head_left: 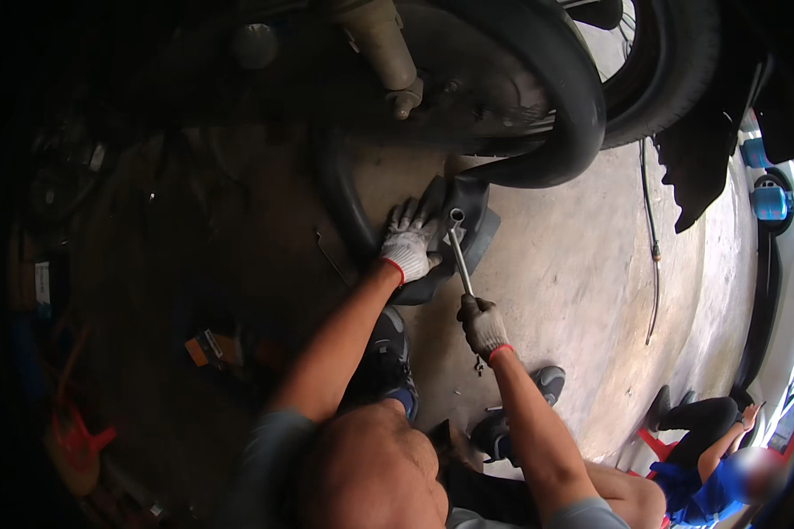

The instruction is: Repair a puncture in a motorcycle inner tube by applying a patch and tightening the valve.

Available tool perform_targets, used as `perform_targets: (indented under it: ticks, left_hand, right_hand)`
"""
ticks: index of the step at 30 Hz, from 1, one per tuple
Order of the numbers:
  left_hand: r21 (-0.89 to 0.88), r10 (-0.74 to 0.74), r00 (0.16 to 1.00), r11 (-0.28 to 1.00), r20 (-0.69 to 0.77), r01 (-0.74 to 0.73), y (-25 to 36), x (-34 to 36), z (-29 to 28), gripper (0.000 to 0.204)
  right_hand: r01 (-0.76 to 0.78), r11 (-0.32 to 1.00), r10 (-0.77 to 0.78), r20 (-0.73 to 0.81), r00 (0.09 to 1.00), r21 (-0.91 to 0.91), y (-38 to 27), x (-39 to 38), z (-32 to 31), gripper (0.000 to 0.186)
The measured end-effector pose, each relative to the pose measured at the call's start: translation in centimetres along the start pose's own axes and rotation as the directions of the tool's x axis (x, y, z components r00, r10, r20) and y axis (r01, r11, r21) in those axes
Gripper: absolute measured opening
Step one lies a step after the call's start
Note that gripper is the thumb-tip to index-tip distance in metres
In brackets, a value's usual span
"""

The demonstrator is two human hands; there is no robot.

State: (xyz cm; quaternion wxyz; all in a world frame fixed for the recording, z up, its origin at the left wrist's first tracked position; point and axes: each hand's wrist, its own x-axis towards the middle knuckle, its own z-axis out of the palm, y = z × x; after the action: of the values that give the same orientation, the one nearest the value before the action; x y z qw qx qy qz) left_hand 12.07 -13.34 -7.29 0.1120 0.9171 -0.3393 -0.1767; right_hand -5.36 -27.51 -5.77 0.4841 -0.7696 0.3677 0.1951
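A thick black inflated rubber tube curves down from the upper right, and its lower part lies flattened on the floor. My left hand, in a white knit glove with a red cuff, presses flat on this dark rubber with its fingers spread. My right hand, in a soiled glove, is closed round the handle of a ring wrench. The wrench's ring end is over the dark rubber, just right of my left hand; whether it touches cannot be told. A flat dark grey piece shows beneath the rubber's right side.
Overhead are a tyre and a beige cylinder. A thin hose lies on the concrete at right, a hooked rod at left. An orange box sits lower left. Another person sits at lower right.
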Motion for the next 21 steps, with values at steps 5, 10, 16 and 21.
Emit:
perform_targets:
  ticks: [5, 10, 16, 21]
  left_hand:
    - [-0.051, -0.048, 0.998, 0.997, 0.032, 0.049, -0.1, -0.9, -0.8, 0.088]
    - [0.02, -0.046, 0.998, 0.999, 0.053, 0.045, 0.2, 0.2, 0.0, 0.088]
    - [-0.051, -0.035, 0.999, 0.998, 0.032, 0.037, 0.2, -0.9, -1.3, 0.088]
    - [-0.006, 0.005, 0.999, 1.0, 0.05, -0.004, 0.6, 0.4, -0.6, 0.088]
  right_hand:
    - [0.415, 0.865, -0.363, -0.219, 0.906, 0.283, -5.6, -5.7, -0.7, 0.043]
    - [-0.047, 0.999, 0.046, 0.075, 0.996, 0.008, 0.8, -0.5, 0.1, 0.05]
    - [0.349, 0.891, -0.29, -0.228, 0.929, 0.29, -5.2, -7.3, -1.6, 0.041]
    - [0.103, 0.99, -0.118, -0.163, 0.979, -0.098, 5.5, -0.1, 0.4, 0.047]
